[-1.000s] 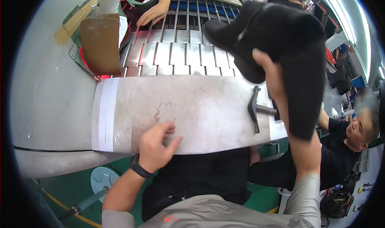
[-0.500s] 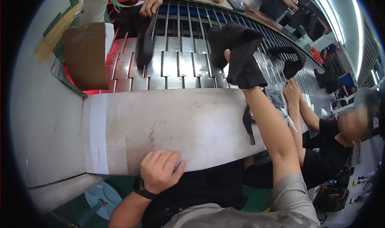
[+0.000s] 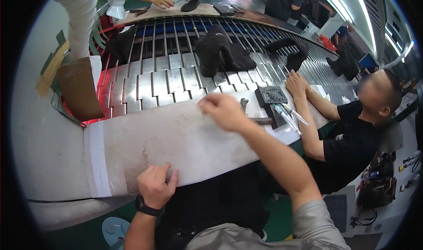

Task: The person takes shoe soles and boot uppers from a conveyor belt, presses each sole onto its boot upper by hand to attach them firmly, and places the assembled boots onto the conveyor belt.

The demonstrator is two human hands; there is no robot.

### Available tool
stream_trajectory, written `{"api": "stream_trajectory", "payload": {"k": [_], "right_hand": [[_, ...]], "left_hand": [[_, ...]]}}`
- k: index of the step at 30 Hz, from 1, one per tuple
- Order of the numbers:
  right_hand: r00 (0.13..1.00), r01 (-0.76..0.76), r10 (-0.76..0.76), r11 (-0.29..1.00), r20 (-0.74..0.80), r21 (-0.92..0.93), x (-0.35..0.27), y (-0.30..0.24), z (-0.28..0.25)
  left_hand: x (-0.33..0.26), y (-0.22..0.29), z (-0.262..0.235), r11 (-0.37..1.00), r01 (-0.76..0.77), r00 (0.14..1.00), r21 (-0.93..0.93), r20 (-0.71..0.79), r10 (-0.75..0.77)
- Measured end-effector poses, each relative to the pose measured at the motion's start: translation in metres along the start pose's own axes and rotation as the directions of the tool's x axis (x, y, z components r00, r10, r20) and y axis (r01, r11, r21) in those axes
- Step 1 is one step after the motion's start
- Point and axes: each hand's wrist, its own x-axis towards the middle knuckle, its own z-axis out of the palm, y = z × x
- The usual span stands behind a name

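My left hand (image 3: 156, 185), wearing a black watch, rests on the near edge of the pale work board (image 3: 194, 140). Its fingers are loosely bent, thumb apart, with nothing seen in them. Above the board's far part, my right hand (image 3: 222, 111) is slightly blurred, its fingers bent and no object visible between them. Beyond it, dark boots (image 3: 213, 52) rest on the metal slat conveyor, one upright and one with its shaft lying to the right. Right of my right hand, a hammer (image 3: 260, 121) lies on the board, partly hidden behind my wrist.
A black box with a grey rough top (image 3: 272, 95) and pen-like white tools (image 3: 291, 118) are beside a co-worker's hands (image 3: 297, 85). Another dark boot (image 3: 291, 52) lies farther right. A brown flap (image 3: 79, 89) hangs at left. Across the conveyor, another person's hand touches a dark shoe (image 3: 190, 5).
My right hand has let go of the dark boot, now on the conveyor, and drawn back over the board. The person opposite has withdrawn a hand from the conveyor. The view has shifted.
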Motion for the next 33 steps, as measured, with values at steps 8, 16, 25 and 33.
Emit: {"api": "stream_trajectory", "payload": {"k": [8, 16, 25, 33], "right_hand": [[0.813, 0.339, -0.375, 0.927, -0.445, -0.161, -0.053, 0.011, 0.087], [0.869, 0.326, -0.254, 0.939, -0.425, 0.106, -0.068, 0.012, 0.087], [0.974, -0.005, -0.055, 0.966, 0.221, 0.26, -0.244, 0.091, 0.174], [0.934, -0.357, 0.347, 0.877, 0.088, 0.322, -0.23, 0.108, 0.218]], "left_hand": [[0.005, 0.01, 0.006, 0.999, -0.003, 1.0, 0.052, -0.016, 0.004], [-0.002, 0.01, 0.006, 0.992, 0.016, 1.0, 0.128, -0.028, -0.012], [0.003, 0.009, 0.001, 0.985, 0.034, 0.999, 0.17, -0.043, -0.027], [0.003, 0.007, 0.004, 0.979, 0.067, 0.997, 0.191, 0.014, -0.071]]}}
